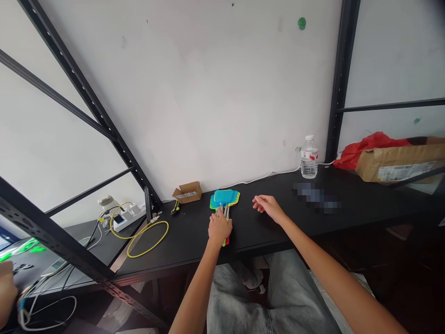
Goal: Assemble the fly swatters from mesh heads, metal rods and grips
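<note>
My left hand (pixel 219 228) is closed around the thin metal shafts of a bunch of fly swatters (pixel 224 196) lying on the black tabletop (pixel 187 232). Their flat, rounded heads overlap, with blue on top and green, yellow and red edges beneath. Green and red handle ends stick out below my palm, and the hand hides the middle of the bunch. To the right of the swatter heads, apart from them, my right hand (pixel 267 207) hovers over the table with its fingers curled in. Nothing shows in it.
Behind the swatters sits a small open cardboard box (pixel 188 193). A yellow cable (pixel 148 236) loops at left near a power strip (pixel 129 218). Rightward stand a water bottle (pixel 309 157), a blurred patch (pixel 316 197) and a larger carton (pixel 399 162). Another person's hand (pixel 6 292) shows at far left.
</note>
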Action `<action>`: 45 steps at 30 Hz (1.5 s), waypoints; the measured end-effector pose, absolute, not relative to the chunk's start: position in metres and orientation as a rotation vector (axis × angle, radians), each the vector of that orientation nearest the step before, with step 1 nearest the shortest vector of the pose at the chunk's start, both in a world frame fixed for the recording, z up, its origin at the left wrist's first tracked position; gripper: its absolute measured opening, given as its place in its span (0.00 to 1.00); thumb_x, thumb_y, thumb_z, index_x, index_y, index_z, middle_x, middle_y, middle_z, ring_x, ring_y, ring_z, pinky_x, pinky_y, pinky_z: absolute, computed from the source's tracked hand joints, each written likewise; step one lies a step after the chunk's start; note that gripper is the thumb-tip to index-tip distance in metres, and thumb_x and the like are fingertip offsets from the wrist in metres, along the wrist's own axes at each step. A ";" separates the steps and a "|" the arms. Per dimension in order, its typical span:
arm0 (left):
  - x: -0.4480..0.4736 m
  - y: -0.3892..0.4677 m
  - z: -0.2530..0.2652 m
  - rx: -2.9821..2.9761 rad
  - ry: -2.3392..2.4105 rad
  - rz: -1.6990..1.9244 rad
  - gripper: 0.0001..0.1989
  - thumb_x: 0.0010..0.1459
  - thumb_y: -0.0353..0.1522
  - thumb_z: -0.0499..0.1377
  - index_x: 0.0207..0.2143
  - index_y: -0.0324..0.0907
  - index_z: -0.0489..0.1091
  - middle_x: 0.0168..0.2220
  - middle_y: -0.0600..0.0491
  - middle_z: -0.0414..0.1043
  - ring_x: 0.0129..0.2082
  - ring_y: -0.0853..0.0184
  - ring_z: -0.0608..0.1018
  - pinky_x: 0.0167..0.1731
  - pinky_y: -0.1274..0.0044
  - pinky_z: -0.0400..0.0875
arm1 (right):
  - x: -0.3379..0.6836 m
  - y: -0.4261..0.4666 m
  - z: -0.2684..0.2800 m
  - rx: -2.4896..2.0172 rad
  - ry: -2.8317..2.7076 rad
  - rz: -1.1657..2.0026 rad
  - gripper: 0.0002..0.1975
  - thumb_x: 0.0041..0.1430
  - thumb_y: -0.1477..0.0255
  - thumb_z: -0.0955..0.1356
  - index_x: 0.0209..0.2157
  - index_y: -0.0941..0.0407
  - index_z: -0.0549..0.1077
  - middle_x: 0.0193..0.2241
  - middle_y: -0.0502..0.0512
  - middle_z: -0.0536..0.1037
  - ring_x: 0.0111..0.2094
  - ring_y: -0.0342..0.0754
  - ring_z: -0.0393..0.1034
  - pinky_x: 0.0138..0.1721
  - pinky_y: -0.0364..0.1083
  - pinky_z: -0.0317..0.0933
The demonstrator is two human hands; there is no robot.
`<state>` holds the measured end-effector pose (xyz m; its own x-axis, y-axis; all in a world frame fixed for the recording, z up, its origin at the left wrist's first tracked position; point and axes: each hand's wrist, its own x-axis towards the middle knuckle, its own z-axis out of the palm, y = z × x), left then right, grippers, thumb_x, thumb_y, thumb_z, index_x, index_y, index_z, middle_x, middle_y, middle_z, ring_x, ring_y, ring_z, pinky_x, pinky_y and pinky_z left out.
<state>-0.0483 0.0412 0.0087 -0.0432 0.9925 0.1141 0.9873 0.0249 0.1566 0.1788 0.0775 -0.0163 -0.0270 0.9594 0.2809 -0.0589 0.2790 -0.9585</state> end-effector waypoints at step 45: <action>-0.116 0.001 -0.006 2.175 2.226 0.396 0.33 0.62 0.46 0.49 0.66 0.46 0.51 0.68 0.40 0.47 0.65 0.45 0.58 0.58 0.61 0.57 | -0.002 0.098 0.028 -1.730 -1.960 0.930 0.11 0.47 0.68 0.72 0.18 0.58 0.71 0.21 0.54 0.78 0.17 0.47 0.73 0.22 0.44 0.69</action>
